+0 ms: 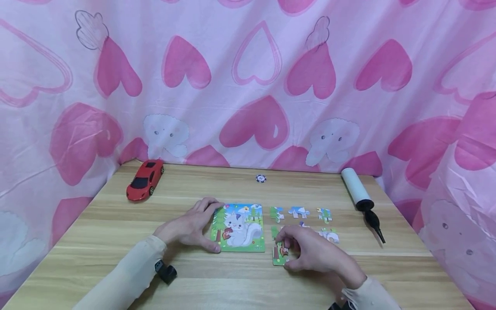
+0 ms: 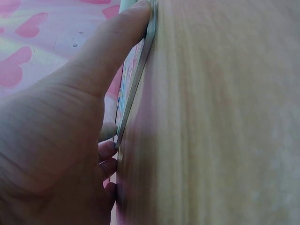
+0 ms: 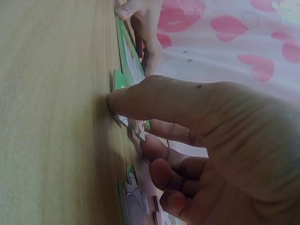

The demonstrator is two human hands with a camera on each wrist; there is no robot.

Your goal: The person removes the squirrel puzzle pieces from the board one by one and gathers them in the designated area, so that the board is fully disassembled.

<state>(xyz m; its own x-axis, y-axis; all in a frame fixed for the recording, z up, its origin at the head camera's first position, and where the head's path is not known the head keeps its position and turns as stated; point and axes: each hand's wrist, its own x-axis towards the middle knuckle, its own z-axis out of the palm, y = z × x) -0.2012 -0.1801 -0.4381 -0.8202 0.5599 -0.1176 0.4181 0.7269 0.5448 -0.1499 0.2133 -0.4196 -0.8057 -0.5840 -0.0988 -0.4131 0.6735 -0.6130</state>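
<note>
A square jigsaw board (image 1: pixel 248 234) with a squirrel picture lies in the middle of the table. My left hand (image 1: pixel 193 226) spans its left side, thumb at the near corner and fingers at the far one; the left wrist view shows the thumb along the board's edge (image 2: pixel 136 79). Right of the board, my right hand (image 1: pixel 315 249) pinches a green and brown puzzle piece (image 1: pixel 277 255) between thumb and fingers, low over the table. Behind that hand lie several loose puzzle pieces (image 1: pixel 298 211), one with a white tail (image 1: pixel 330 236); the hand partly hides some of them.
A red toy car (image 1: pixel 145 181) stands at the back left. A poker chip (image 1: pixel 261 178) lies near the back edge of the wooden table (image 1: pixel 217 284). At the back right is a white and black hand pump (image 1: pixel 356 187). A heart-patterned curtain (image 1: pixel 252 56) hangs behind.
</note>
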